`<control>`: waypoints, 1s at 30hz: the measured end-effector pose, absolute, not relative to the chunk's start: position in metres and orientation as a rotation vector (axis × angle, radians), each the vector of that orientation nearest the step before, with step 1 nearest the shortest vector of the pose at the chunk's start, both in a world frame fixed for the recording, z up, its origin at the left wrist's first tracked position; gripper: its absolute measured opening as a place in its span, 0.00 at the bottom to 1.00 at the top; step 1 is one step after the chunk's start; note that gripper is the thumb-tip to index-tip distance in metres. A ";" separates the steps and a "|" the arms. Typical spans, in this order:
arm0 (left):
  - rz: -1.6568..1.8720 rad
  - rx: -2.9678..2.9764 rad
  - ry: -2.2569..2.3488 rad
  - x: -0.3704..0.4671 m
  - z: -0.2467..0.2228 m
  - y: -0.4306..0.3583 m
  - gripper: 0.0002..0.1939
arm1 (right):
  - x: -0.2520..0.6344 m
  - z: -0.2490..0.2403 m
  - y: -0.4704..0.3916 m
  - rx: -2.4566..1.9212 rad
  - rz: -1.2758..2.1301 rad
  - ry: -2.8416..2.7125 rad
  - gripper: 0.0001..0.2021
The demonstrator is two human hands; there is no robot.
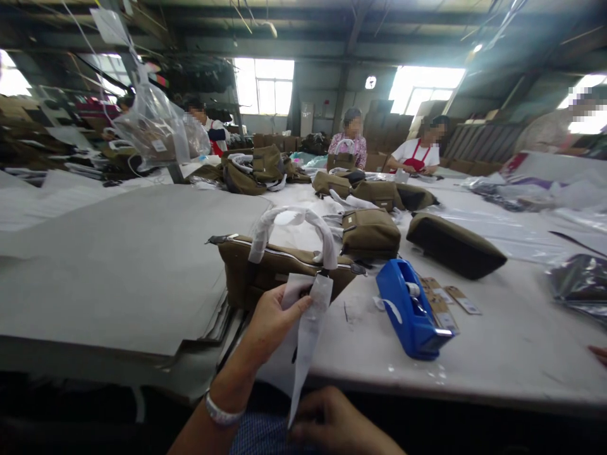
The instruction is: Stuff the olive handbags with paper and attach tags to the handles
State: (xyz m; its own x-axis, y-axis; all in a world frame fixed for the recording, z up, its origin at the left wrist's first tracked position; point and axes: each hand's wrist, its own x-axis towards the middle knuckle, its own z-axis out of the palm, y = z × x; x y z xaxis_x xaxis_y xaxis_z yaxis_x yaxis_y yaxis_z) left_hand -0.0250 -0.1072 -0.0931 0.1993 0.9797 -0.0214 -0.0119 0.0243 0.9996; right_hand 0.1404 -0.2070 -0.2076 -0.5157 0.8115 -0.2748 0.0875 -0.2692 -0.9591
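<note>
Bag factory floor, long worktable (497,341), olive handbags (370,232), seated workers (417,155)

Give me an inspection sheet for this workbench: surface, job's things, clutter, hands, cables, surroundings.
Surface: pale table, scuffed, with a stack of grey sheets on its left part.
Job's things: olive bag with wrapped handles; white paper strip hanging from it.
Clutter: blue tape dispenser, paper tags, more olive bags, plastic wrap.
Hands: left hand pinches the strip near the top; right hand holds its lower end.
Cables: nothing seen.
Surroundings: workshop with windows; other people seated at the far end.
</note>
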 end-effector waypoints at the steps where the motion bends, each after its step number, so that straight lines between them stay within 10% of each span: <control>1: 1.044 1.281 1.057 -0.025 -0.093 -0.108 0.17 | 0.145 -0.205 -0.198 -1.173 1.741 -1.406 0.18; 15: 1.269 1.681 1.461 -0.018 -0.102 -0.120 0.17 | 0.141 -0.135 -0.117 -1.318 0.895 -1.366 0.19; 30: 1.543 1.683 1.653 -0.006 -0.107 -0.120 0.10 | 0.120 -0.140 -0.122 -1.337 0.864 -1.238 0.19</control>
